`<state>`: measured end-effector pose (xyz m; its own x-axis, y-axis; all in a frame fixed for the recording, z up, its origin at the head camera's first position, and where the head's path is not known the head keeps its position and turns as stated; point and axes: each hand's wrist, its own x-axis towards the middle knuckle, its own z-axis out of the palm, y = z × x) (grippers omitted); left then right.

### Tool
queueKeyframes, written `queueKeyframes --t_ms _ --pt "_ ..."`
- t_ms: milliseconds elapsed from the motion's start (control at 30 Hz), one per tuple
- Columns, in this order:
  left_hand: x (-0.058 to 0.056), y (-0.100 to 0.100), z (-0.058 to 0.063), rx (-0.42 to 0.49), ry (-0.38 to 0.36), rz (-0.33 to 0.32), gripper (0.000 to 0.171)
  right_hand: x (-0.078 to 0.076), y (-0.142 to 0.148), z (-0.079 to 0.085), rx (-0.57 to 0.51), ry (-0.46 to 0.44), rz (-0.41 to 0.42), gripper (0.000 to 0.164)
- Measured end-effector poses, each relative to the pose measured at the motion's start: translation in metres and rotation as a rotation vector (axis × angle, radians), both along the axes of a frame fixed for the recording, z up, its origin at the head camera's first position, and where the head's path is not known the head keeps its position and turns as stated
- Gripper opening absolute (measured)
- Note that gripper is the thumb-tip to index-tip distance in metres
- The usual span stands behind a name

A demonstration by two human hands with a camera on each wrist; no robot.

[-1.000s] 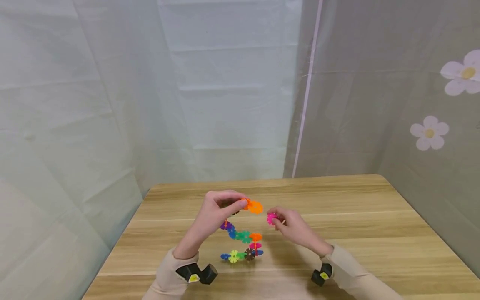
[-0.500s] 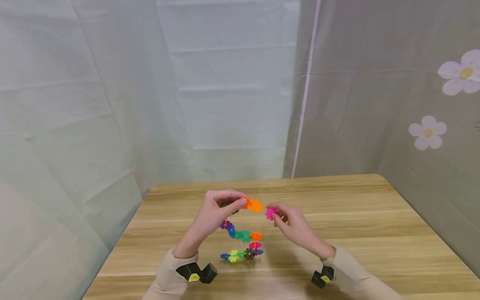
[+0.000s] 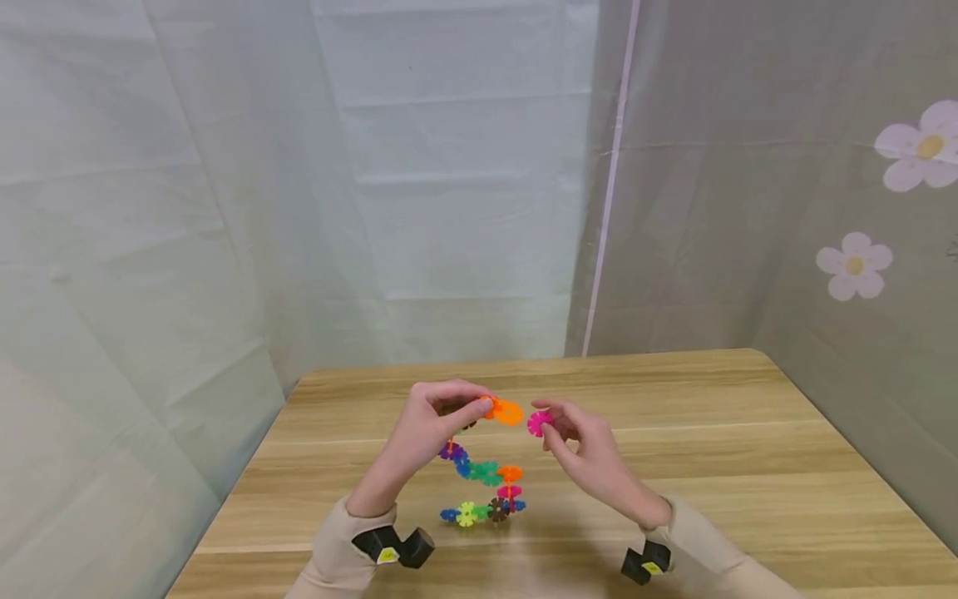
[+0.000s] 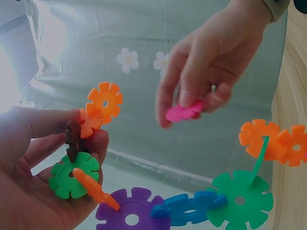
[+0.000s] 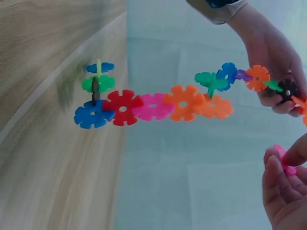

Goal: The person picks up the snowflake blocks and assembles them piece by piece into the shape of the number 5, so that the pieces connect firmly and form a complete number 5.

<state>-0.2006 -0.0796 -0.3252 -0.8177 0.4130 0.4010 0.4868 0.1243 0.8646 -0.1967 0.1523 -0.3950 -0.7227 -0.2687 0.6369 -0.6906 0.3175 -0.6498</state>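
A chain of slotted plastic snowflake discs zigzags between my left hand (image 3: 430, 426) and the tabletop. Thumb and fingers of that hand pinch an orange disc (image 4: 90, 122) close to the chain's upper end, where another orange disc (image 3: 511, 413) sticks out to the right. Below the fingers hang brown (image 4: 73, 141), green (image 4: 57, 177) and purple (image 4: 112, 218) discs. My right hand (image 3: 595, 457) pinches a loose pink disc (image 3: 536, 424) between thumb and fingers, a small gap to the right of the end disc. Lower links include a yellow-green disc (image 3: 466, 514).
The wooden table (image 3: 748, 433) stretches out around the chain. Pale fabric sheets (image 3: 464, 208) hang behind and beside it, with printed white flowers (image 3: 855, 265) on the right. Each wrist wears a black camera mount (image 3: 397, 545).
My right hand has shifted slightly left and up, bringing the pink disc a little closer to the orange end disc. The left hand and chain have stayed nearly still.
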Motion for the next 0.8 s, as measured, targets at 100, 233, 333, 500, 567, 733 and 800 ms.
queueKeyframes --t_ms 100,233,333,500,567,733,800 --pt "0.000 0.000 0.000 0.004 0.001 0.002 0.017 0.001 -0.002 0.002 -0.036 0.083 0.005 0.034" --pt "-0.001 0.000 -0.001 0.001 0.000 -0.002 0.017 -0.001 -0.001 0.000 -0.062 0.160 0.046 0.035" --pt "-0.001 0.001 -0.001 -0.003 0.001 -0.004 0.017 0.000 -0.001 0.003 -0.074 0.194 0.075 0.035" --pt "-0.001 0.001 0.001 0.004 0.001 -0.009 0.017 0.001 -0.002 0.009 -0.083 0.250 0.086 0.034" --pt "-0.001 0.002 0.002 0.005 0.002 -0.012 0.017 0.001 -0.002 0.010 -0.088 0.280 0.093 0.034" --pt "-0.003 0.003 0.005 0.000 0.010 -0.013 0.016 -0.001 -0.003 0.015 -0.093 0.333 0.108 0.034" --pt "-0.003 0.004 0.006 -0.003 0.016 -0.016 0.015 -0.001 -0.003 0.016 -0.088 0.354 0.106 0.033"
